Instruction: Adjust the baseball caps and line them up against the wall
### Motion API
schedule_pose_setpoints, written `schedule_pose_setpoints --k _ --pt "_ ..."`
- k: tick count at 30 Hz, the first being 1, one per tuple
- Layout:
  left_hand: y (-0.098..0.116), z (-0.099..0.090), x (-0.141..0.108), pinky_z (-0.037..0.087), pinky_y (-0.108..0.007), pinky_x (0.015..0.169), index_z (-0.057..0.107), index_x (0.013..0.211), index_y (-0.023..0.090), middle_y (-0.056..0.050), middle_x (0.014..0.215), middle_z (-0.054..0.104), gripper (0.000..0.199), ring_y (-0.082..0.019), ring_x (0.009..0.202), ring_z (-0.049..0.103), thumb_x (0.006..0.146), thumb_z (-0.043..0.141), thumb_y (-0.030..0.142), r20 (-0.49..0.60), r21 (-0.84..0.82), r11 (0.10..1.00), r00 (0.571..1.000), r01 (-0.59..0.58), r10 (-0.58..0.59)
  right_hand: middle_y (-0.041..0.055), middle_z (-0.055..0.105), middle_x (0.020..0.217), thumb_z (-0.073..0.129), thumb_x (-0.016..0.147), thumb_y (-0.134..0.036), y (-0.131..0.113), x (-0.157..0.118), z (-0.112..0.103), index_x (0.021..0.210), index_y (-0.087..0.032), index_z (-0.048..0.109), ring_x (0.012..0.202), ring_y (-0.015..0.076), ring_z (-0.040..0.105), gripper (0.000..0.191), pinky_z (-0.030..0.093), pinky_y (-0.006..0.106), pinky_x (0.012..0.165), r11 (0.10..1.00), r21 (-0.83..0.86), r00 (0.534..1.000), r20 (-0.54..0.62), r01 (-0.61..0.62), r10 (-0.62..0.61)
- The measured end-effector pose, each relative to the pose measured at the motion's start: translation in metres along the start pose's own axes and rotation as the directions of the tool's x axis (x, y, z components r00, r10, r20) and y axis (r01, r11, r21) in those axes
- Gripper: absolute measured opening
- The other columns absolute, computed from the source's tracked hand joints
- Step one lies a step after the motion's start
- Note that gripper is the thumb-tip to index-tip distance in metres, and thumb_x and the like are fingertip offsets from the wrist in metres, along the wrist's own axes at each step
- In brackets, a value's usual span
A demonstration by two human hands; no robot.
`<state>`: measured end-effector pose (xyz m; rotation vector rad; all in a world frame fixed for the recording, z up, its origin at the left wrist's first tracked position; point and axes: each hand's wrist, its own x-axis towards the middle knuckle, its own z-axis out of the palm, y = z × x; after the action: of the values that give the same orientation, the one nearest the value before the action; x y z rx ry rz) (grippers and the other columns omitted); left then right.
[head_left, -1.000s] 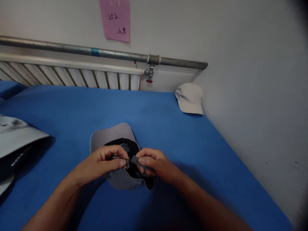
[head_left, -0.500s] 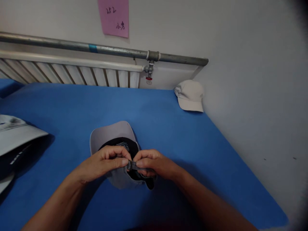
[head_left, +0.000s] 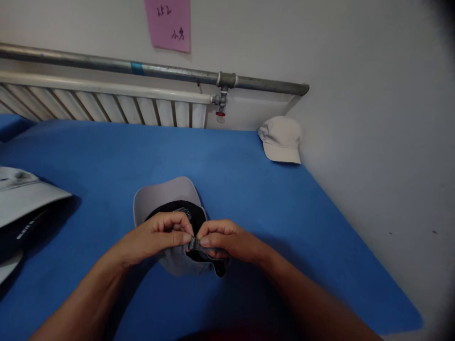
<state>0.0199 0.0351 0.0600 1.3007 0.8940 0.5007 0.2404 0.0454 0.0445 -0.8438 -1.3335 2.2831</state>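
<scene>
A grey baseball cap (head_left: 167, 194) lies upside down on the blue table, its brim pointing away from me and its dark inside showing. My left hand (head_left: 159, 237) pinches the buckle (head_left: 192, 243) on the cap's back strap between thumb and fingertips. Close beside it, my right hand (head_left: 227, 239) is closed on the strap (head_left: 209, 249) just right of the buckle. The fingertips of both hands almost meet. My left hand covers part of the cap's inside, and the strap's path through the buckle is too small to make out.
A beige cap (head_left: 282, 137) sits at the table's far right corner against the wall. More light caps (head_left: 31, 201) lie at the left edge. Behind the blue table (head_left: 231, 184) are a white radiator (head_left: 163, 112), a metal pipe (head_left: 177, 74) and a red-handled valve (head_left: 220, 113).
Both hands keep their pinch at the buckle. My right fingertips have moved slightly left, closer to the buckle, and less strap shows between the hands.
</scene>
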Motion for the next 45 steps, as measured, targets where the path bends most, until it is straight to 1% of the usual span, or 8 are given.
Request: schedule_pose_setpoints --k 8,13,17,20,27,32,36,45 --pt "-0.002 0.002 0.004 0.032 -0.021 0.055 0.064 0.079 0.017 0.004 0.065 0.052 0.016 -0.008 0.059 0.040 0.084 0.064 0.031 0.009 0.003 0.999 0.999 0.037 -0.037 -0.0070 0.051 0.057 0.062 0.082 -0.026 -0.001 -0.003 0.000 0.079 -0.016 0.061 0.047 0.0036 0.041 0.010 0.032 0.018 0.045 0.996 -0.092 1.000 0.011 -0.003 0.005" --pt "0.002 0.003 0.002 0.034 -0.022 0.057 0.063 0.079 0.016 0.002 0.068 0.055 0.015 -0.009 0.061 0.044 0.084 0.063 0.030 -0.025 0.037 0.998 0.999 0.044 -0.043 -0.0049 0.057 0.062 0.064 0.082 -0.029 0.003 0.000 0.003 0.080 -0.017 0.060 0.048 0.0041 0.044 0.013 0.034 0.018 0.046 0.998 -0.068 0.998 -0.068 0.012 -0.017" --pt "0.000 0.003 0.003 0.034 -0.023 0.056 0.062 0.081 0.017 0.001 0.069 0.057 0.015 -0.010 0.060 0.044 0.084 0.062 0.031 -0.051 0.030 0.999 0.998 0.040 -0.038 -0.0034 0.065 0.068 0.068 0.076 -0.024 0.005 0.003 0.007 0.081 -0.018 0.056 0.049 0.0048 0.049 0.015 0.038 0.019 0.049 0.996 -0.003 0.989 -0.112 0.092 -0.092" --pt "-0.001 0.002 0.003 0.035 -0.023 0.057 0.062 0.081 0.017 0.001 0.071 0.059 0.016 -0.010 0.062 0.046 0.083 0.063 0.032 -0.037 0.040 0.999 0.999 0.034 -0.032 -0.0043 0.065 0.068 0.068 0.073 -0.021 0.004 0.002 0.010 0.079 -0.019 0.053 0.051 0.0053 0.051 0.016 0.038 0.019 0.050 0.991 -0.037 0.980 -0.151 0.125 -0.129" --pt "0.004 0.001 0.000 0.033 -0.021 0.054 0.062 0.080 0.017 0.002 0.069 0.059 0.016 -0.009 0.059 0.044 0.084 0.062 0.032 -0.074 0.040 0.998 0.996 0.048 -0.045 -0.0042 0.067 0.074 0.065 0.073 -0.015 -0.002 -0.005 0.007 0.089 -0.020 0.057 0.065 0.0084 0.060 0.019 0.045 0.023 0.064 0.992 -0.081 0.985 -0.136 0.098 -0.109" --pt "0.003 0.005 0.000 0.034 -0.022 0.055 0.062 0.080 0.016 0.002 0.069 0.058 0.019 -0.009 0.060 0.044 0.082 0.065 0.035 -0.052 0.041 0.998 0.997 0.057 -0.055 -0.0040 0.065 0.073 0.067 0.074 -0.018 0.002 -0.002 0.010 0.086 -0.019 0.057 0.066 0.0085 0.059 0.015 0.044 0.024 0.064 0.984 -0.102 0.980 -0.120 0.147 -0.159" --pt "0.006 0.006 0.000 0.030 -0.020 0.050 0.062 0.078 0.017 0.003 0.064 0.053 0.018 -0.008 0.055 0.040 0.083 0.065 0.035 -0.092 0.031 0.998 0.994 0.058 -0.055 -0.0036 0.063 0.080 0.069 0.072 -0.019 -0.001 -0.006 0.010 0.089 -0.019 0.060 0.070 0.0085 0.057 0.019 0.045 0.024 0.067 0.971 -0.143 0.962 -0.168 0.194 -0.217" --pt "0.006 0.006 0.001 0.033 -0.020 0.053 0.063 0.077 0.017 0.003 0.067 0.058 0.017 -0.008 0.058 0.044 0.082 0.066 0.034 -0.086 0.019 0.999 0.996 0.026 -0.024 -0.0040 0.065 0.075 0.065 0.076 -0.018 -0.001 -0.008 0.015 0.090 -0.020 0.059 0.066 0.0091 0.059 0.016 0.044 0.023 0.062 0.960 -0.198 0.958 -0.167 0.199 -0.233"
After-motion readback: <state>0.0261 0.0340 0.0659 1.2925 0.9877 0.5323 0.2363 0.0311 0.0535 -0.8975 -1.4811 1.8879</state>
